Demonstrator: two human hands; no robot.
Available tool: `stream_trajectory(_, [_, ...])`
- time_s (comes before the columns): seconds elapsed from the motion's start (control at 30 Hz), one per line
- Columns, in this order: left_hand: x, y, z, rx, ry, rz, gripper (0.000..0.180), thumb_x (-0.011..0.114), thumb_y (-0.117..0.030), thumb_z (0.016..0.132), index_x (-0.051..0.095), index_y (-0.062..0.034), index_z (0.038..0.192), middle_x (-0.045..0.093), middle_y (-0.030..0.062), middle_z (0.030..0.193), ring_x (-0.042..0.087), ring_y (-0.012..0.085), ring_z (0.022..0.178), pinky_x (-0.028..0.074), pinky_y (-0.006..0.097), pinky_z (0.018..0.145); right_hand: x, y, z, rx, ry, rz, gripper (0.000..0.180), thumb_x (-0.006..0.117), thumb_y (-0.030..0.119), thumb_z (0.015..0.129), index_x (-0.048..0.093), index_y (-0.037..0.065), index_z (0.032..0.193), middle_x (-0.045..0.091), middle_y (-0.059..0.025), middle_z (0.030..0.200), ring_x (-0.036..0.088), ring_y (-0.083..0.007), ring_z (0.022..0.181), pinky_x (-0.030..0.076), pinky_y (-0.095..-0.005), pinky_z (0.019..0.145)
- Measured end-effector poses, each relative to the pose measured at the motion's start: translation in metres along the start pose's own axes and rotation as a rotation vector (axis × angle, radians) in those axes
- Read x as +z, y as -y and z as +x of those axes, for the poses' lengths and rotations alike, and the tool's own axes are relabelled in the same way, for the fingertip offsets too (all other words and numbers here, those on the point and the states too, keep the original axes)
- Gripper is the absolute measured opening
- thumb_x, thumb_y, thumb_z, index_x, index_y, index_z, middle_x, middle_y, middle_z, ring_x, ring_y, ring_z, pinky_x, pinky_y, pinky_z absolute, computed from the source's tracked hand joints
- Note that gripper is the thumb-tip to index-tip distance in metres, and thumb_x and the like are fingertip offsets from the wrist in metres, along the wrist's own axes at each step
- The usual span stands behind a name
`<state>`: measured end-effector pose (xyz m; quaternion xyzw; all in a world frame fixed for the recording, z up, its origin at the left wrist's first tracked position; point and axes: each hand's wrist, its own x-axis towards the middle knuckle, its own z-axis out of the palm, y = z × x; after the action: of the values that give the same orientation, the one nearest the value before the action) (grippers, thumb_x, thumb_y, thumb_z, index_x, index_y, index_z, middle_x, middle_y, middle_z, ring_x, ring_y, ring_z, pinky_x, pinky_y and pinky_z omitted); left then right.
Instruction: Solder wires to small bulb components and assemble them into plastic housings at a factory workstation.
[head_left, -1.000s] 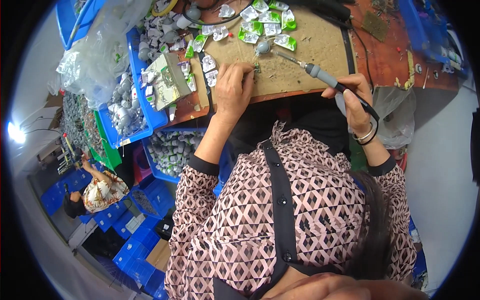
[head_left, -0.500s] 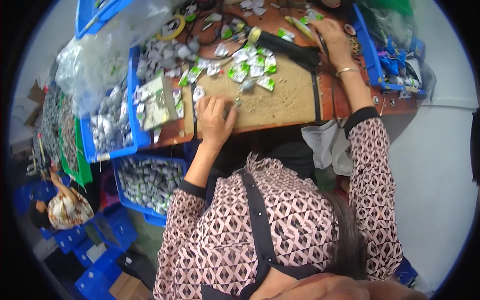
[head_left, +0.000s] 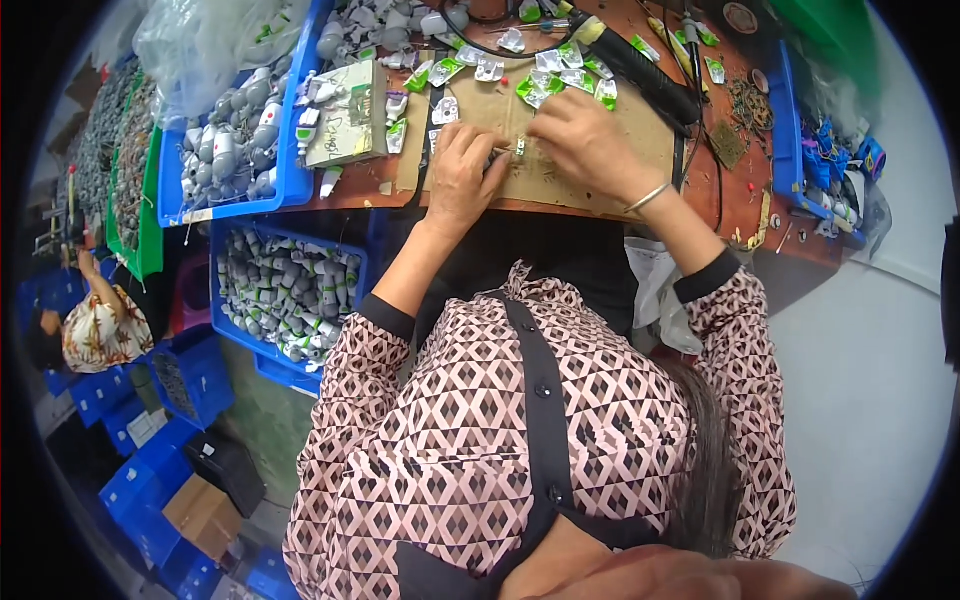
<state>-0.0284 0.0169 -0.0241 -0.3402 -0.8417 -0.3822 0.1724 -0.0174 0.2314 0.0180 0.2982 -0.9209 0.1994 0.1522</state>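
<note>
My left hand [head_left: 461,178] rests on the near part of a brown cardboard pad [head_left: 625,175], its fingers closed round a small grey part that they mostly hide. A little green circuit board [head_left: 520,146] sticks out beside its fingertips. Just right of the board, my right hand [head_left: 588,148] is curled with its fingers pinched together; what they hold, if anything, is hidden. Several white and green plastic shell pieces [head_left: 540,88] lie on the pad beyond my hands. A worn white box [head_left: 345,118] stands left of my left hand.
Blue bins of grey bulb-shaped parts stand at the left [head_left: 298,150] and below the table edge [head_left: 222,290]. A black cylinder [head_left: 645,80] lies diagonally at the far right, near a corded pen-shaped tool [head_left: 690,30]. Another blue bin [head_left: 787,130] is at right. A co-worker [head_left: 105,325] sits far left.
My right hand has come from the corded tool at the far right to the pad, close to my left hand. My left hand still holds the small part. The whole view has shifted.
</note>
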Motion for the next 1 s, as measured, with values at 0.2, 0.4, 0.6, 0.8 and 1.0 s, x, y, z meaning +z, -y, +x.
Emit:
stream_trajectory(0.2, [-0.001, 0.001, -0.001, -0.017, -0.003, 0.007, 0.020, 0.072, -0.008, 0.080, 0.063, -0.0029, 0.097, 0.061, 0.0122, 0.092, 0.055, 0.0343, 0.095, 0.044, 0.043, 0.087, 0.019, 0.016, 0.000, 0.051, 0.000, 0.029, 0.013, 0.070, 0.013, 0.080, 0.063, 0.006, 0.090, 0.058, -0.0075, 0.089, 0.057, -0.0283, 0.089, 0.047, -0.0405, 0.080])
stream_trajectory(0.4, [0.001, 0.003, -0.001, 0.008, -0.004, 0.015, 0.017, 0.073, -0.009, 0.078, 0.064, -0.0057, 0.092, 0.060, 0.0096, 0.091, 0.054, 0.0320, 0.093, 0.043, 0.042, 0.087, 0.022, 0.019, -0.001, 0.087, -0.022, 0.063, 0.011, 0.069, 0.012, 0.079, 0.063, 0.006, 0.085, 0.058, -0.0082, 0.085, 0.057, -0.0288, 0.087, 0.046, -0.0404, 0.079])
stream_trajectory(0.6, [0.001, -0.001, 0.005, 0.041, -0.003, 0.126, 0.012, 0.072, -0.012, 0.077, 0.064, -0.0090, 0.085, 0.059, 0.0061, 0.089, 0.054, 0.0282, 0.091, 0.040, 0.042, 0.086, 0.023, 0.023, 0.002, 0.145, -0.015, 0.147, 0.011, 0.069, 0.012, 0.078, 0.062, 0.004, 0.083, 0.057, -0.0094, 0.081, 0.056, -0.0289, 0.084, 0.045, -0.0389, 0.077])
stream_trajectory(0.8, [0.002, 0.001, 0.008, 0.079, 0.030, 0.174, 0.010, 0.071, -0.014, 0.077, 0.063, -0.0099, 0.082, 0.060, 0.0037, 0.089, 0.054, 0.0261, 0.091, 0.040, 0.041, 0.088, 0.024, 0.011, -0.004, 0.142, 0.043, 0.209, 0.013, 0.070, 0.014, 0.078, 0.065, 0.006, 0.087, 0.060, -0.0077, 0.085, 0.058, -0.0283, 0.089, 0.045, -0.0395, 0.081])
stream_trajectory(1.0, [0.002, 0.003, 0.005, 0.079, 0.028, 0.158, 0.009, 0.071, -0.013, 0.078, 0.063, -0.0102, 0.081, 0.060, 0.0030, 0.089, 0.054, 0.0256, 0.090, 0.039, 0.040, 0.089, 0.013, -0.004, 0.007, 0.107, 0.012, -0.014, 0.015, 0.072, 0.015, 0.078, 0.067, 0.010, 0.091, 0.061, -0.0045, 0.105, 0.056, -0.0264, 0.104, 0.043, -0.0396, 0.089])
